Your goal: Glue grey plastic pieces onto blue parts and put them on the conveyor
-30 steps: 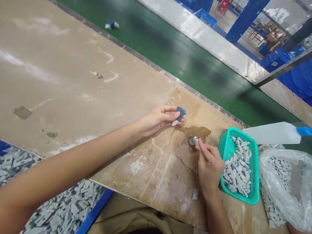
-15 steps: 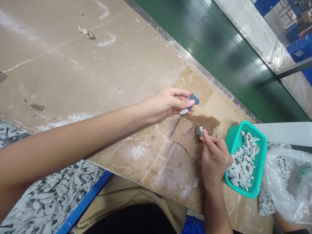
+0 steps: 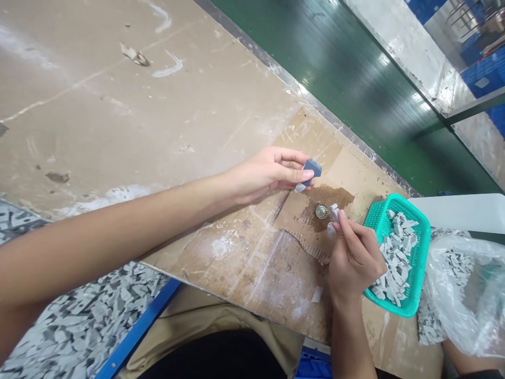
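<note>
1. A small pale piece (image 3: pixel 334 211) is in the right hand (image 3: pixel 353 258), pinched between thumb and finger. It is just beside a little round cap (image 3: pixel 321 211).
2. The cap sits on a dark brown patch on some cardboard (image 3: pixel 290 213).
3. The left hand (image 3: pixel 278 171) pinches a blue-gray block (image 3: pixel 312 168). A white bit (image 3: pixel 300 188) pokes out under the block.
4. A green basket (image 3: pixel 424 252) full of pale pieces stands near the right hand.
5. A see-through bag (image 3: pixel 453 316) is next to the basket.
6. Past the table (image 3: pixel 118 131) runs a shiny green strip (image 3: pixel 335 68).
</note>
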